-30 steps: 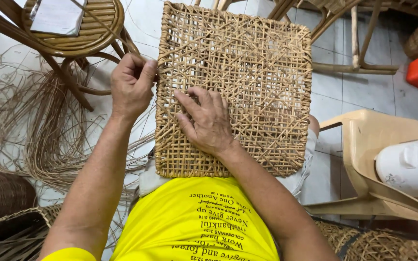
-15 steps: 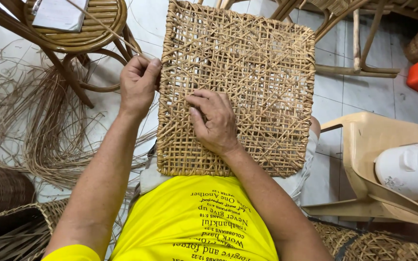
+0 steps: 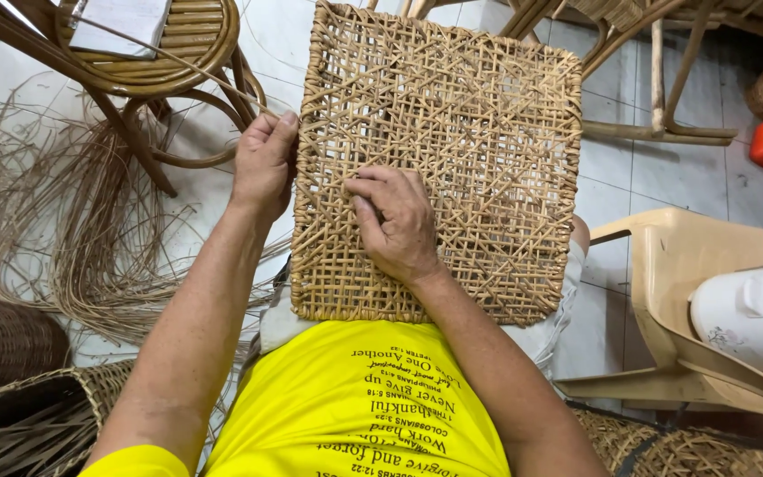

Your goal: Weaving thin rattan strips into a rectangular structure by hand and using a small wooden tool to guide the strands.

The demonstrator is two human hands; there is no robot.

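A square woven cane panel (image 3: 479, 132) rests on my lap, tilted up away from me, its open lattice bound by a thick wrapped rim. My left hand (image 3: 264, 163) grips the panel's left edge, thumb up by the rim, and pinches a thin cane strand (image 3: 169, 57) that runs off to the upper left. My right hand (image 3: 395, 221) lies palm down on the lattice left of centre, fingers curled and pressing into the weave near the left side.
A round rattan stool (image 3: 161, 66) with a white packet on it stands at the upper left. Loose cane strands (image 3: 72, 230) lie on the tiled floor at left. Baskets (image 3: 11, 415) sit lower left. A beige plastic chair (image 3: 691, 291) holding a white jug stands at right.
My right hand has slid a little to the left across the lattice. My left hand stays on the left edge, shifted slightly upward with the strand.
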